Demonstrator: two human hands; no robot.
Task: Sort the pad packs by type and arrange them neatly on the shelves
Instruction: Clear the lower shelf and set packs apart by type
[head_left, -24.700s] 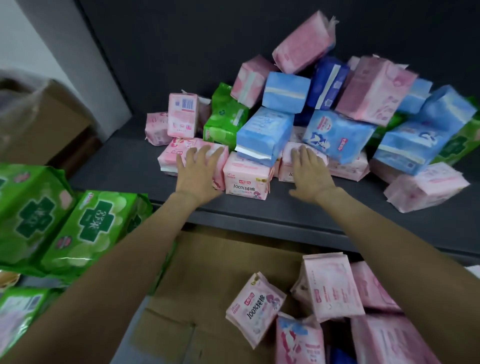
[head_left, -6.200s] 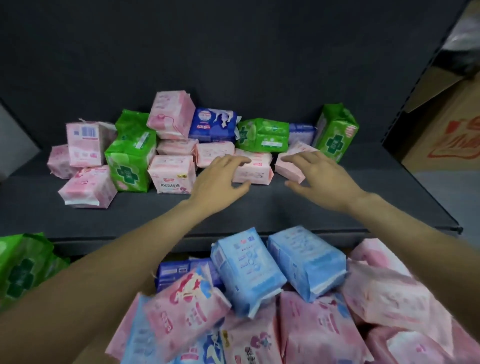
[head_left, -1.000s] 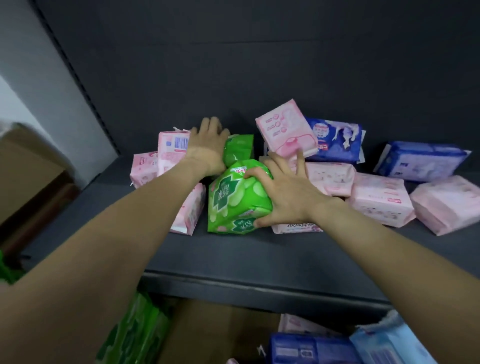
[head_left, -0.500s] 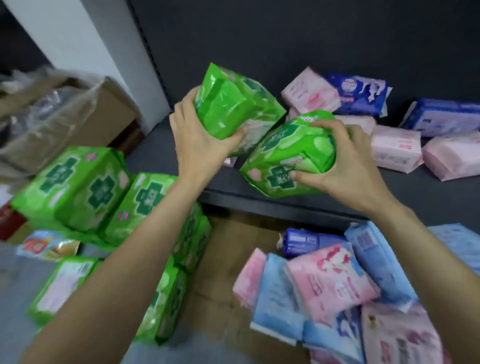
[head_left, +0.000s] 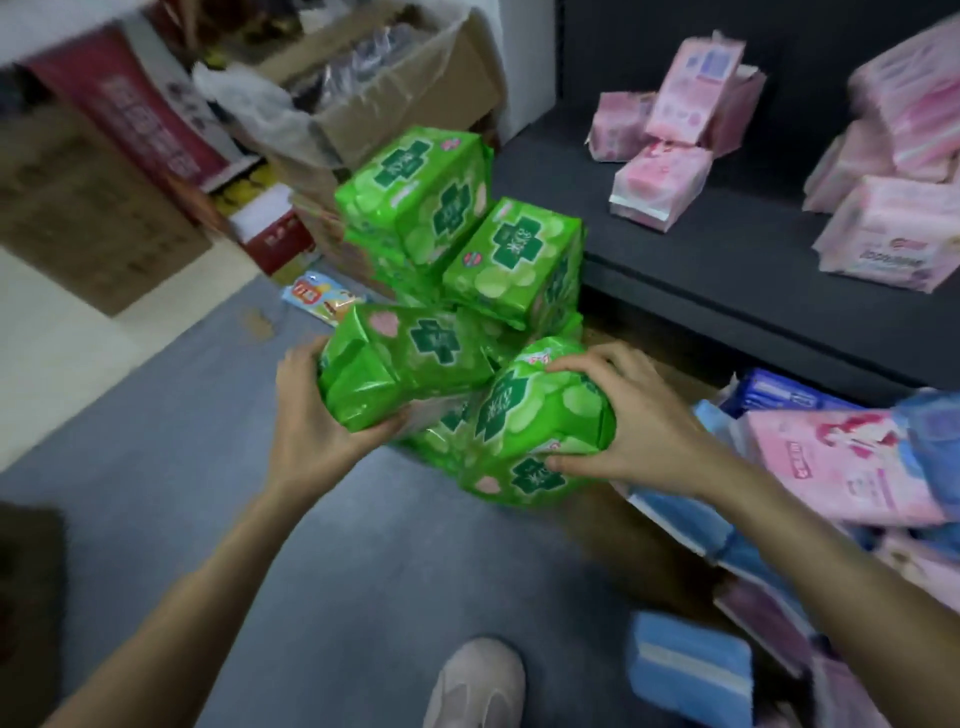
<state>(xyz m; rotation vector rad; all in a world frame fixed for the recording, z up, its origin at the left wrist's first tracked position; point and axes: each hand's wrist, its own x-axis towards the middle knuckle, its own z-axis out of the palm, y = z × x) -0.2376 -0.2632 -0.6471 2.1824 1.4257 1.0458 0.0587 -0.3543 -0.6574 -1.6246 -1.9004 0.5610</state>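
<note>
One green pack was held by the left hand, another by the right hand, over the green pile; soft, light and slippery packs were best held by the ends.

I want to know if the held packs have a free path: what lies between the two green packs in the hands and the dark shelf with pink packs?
In the head view, the stacked green packs lie between the two held green packs and the dark shelf.

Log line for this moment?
left hand: grips green plastic pad pack | right hand: grips second green pack | over floor green pile
</note>
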